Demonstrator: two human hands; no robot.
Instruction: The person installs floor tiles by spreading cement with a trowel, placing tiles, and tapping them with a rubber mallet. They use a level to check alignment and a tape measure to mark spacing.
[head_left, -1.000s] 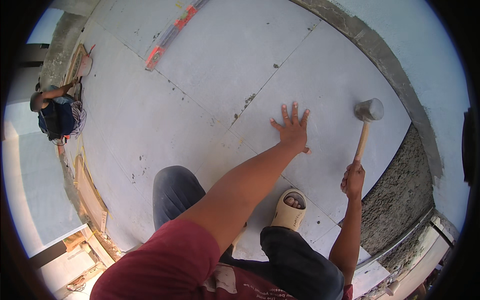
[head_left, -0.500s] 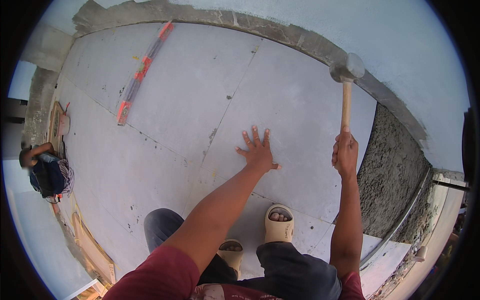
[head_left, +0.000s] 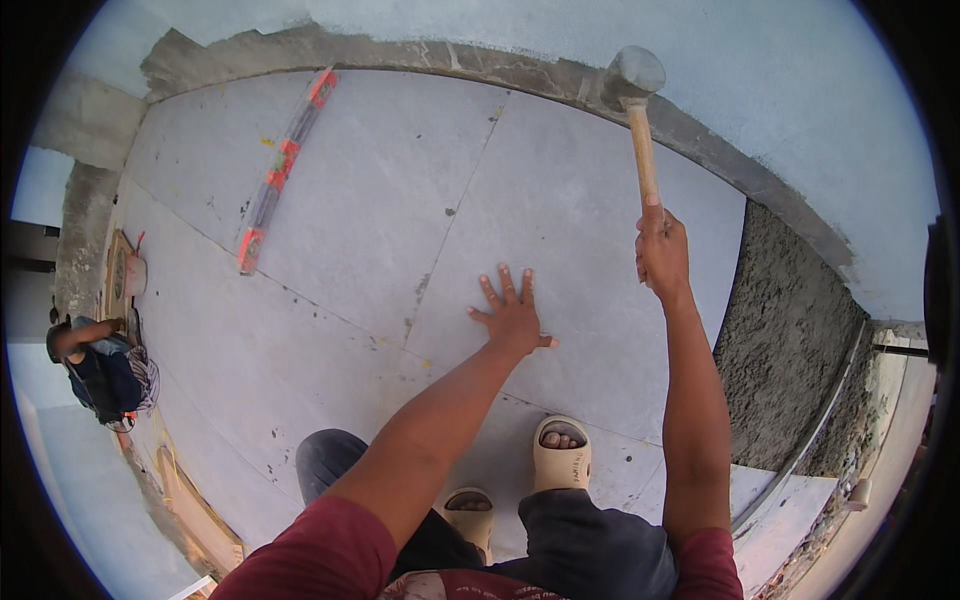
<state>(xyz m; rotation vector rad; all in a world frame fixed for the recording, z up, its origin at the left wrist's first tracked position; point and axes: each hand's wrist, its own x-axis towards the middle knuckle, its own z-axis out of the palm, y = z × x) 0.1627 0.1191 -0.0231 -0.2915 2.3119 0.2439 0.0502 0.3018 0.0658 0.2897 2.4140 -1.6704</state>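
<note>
With fingers spread, my left hand (head_left: 513,312) lies on a large grey floor tile (head_left: 580,230). My right hand (head_left: 662,252) grips the wooden handle of a rubber mallet (head_left: 643,155), whose grey head points toward the far wall, above the tile's far right part. Right of this tile is a bed of wet mortar (head_left: 775,340), rough and dark grey. A long red and dark spirit level (head_left: 284,172) rests on the neighbouring tiles at the far left.
Bare cement runs along the foot of the pale blue wall (head_left: 790,110). At the left edge a person (head_left: 100,370) crouches by a bucket (head_left: 135,275). Wooden boards (head_left: 195,500) lie lower left. A pale strip (head_left: 800,455) borders the mortar at right. My sandals stand on the tiles.
The mallet and my right hand have moved up and to the left. My left hand stays spread on the tile. The view has shifted slightly.
</note>
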